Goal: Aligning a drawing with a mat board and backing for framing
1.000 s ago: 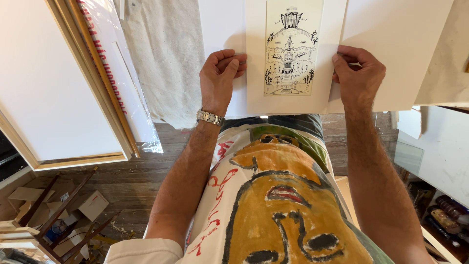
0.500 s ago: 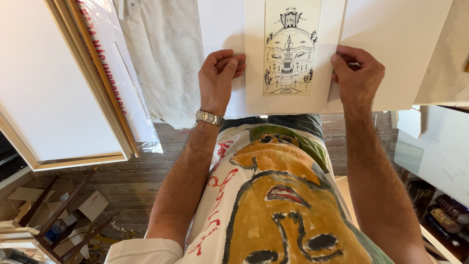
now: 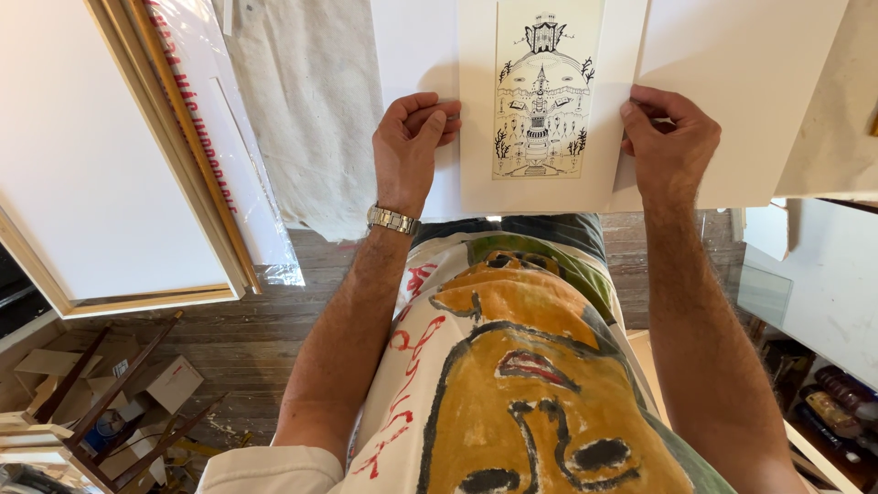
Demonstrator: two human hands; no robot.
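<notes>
Head view, looking straight down: my left hand and my right hand are both closed on a white mat board, one pinching each side edge, thumbs on top. The board frames a tall, narrow black ink drawing, a symmetric tower-like figure with small tree shapes at either side, on cream paper. It lies flat on a large white sheet at the top of the picture, straight ahead of me and square to my body.

There's a metal wristwatch on the left wrist. Below the board I see my painted shirt, an ochre face outlined in black with red marks beside it.

To the left, a crumpled off-white cloth hangs just beside the board, near the left hand. Further left a big blank canvas in a pale wooden frame leans over the wooden floor. Down in the left corner there are dark wooden sticks and small cardboard boxes. Right side, another white panel, with bottles low in the corner. Nothing covers the drawing itself.
</notes>
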